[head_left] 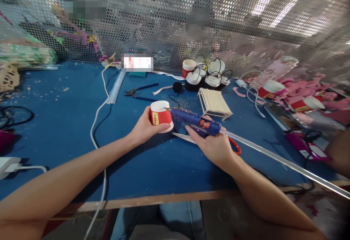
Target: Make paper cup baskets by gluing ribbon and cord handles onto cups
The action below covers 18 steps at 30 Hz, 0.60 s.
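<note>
Glue gun [195,120] against held cup [160,115]

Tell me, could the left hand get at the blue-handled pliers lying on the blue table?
Probably yes, but not freely: the left hand grips the upturned red and white paper cup. The blue-handled pliers lie just beyond it on the blue table, with bare tabletop between.

The long clear glue stick [287,161] ran off the right edge; blurred patches hid a small label [137,62] and shapes behind the perforated metal screen [246,32].
</note>
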Each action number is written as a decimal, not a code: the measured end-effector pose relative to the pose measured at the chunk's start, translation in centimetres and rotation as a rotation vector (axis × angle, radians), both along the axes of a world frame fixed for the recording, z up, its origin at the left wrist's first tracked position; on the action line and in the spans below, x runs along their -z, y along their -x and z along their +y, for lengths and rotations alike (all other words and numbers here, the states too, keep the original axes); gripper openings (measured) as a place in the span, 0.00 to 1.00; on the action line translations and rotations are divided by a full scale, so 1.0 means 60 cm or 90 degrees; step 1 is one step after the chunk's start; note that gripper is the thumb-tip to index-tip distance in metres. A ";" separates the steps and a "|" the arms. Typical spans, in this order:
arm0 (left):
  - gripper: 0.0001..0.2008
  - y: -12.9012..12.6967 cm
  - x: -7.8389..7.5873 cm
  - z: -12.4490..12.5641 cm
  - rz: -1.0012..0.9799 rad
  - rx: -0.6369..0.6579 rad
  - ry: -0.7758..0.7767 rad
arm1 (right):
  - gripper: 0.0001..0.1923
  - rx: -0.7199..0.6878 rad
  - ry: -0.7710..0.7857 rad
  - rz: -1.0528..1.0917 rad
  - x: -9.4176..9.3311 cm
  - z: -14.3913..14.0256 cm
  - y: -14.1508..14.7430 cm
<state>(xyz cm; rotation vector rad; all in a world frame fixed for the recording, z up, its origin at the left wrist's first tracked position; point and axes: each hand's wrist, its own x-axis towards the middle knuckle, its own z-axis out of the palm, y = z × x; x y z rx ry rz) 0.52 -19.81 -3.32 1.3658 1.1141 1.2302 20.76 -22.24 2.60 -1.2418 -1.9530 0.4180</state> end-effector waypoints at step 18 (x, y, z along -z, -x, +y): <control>0.32 0.000 -0.005 -0.002 -0.051 0.037 -0.004 | 0.07 -0.014 0.013 0.041 -0.001 0.003 0.000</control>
